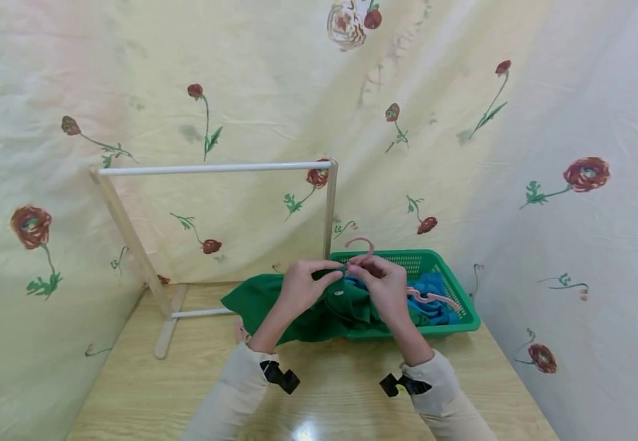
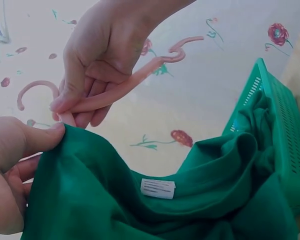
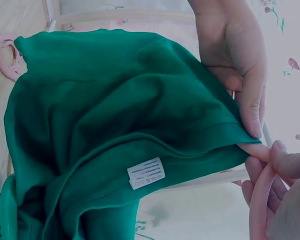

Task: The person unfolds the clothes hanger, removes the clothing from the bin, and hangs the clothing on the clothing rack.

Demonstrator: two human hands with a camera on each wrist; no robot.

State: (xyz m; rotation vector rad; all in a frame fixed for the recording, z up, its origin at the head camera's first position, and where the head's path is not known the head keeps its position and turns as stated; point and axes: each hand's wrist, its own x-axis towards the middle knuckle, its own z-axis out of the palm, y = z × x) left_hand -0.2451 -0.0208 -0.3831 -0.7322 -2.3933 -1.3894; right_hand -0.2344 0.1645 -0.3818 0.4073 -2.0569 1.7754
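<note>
My left hand (image 1: pixel 301 288) pinches the neckline edge of a green shirt (image 1: pixel 263 300), whose white label (image 3: pixel 146 173) shows inside the collar. In my right hand (image 1: pixel 382 282) is a pink hanger (image 1: pixel 361 239), gripped just below its hook. One end of the hanger (image 3: pixel 255 149) reaches into the neck opening beside my left fingertips; how far it goes is hidden by the cloth. Its other notched arm (image 2: pixel 140 75) sticks out free past my right hand. The shirt drapes down, part of it over the green basket (image 1: pixel 470 318).
Blue cloth (image 1: pixel 434 288) lies in the basket. A rack with wooden posts (image 1: pixel 131 239) and a white top bar (image 1: pixel 214 168) stands on the wooden table (image 1: pixel 330 392) at the back left. A pink piece with a hole (image 3: pixel 9 56) lies by the shirt's far edge.
</note>
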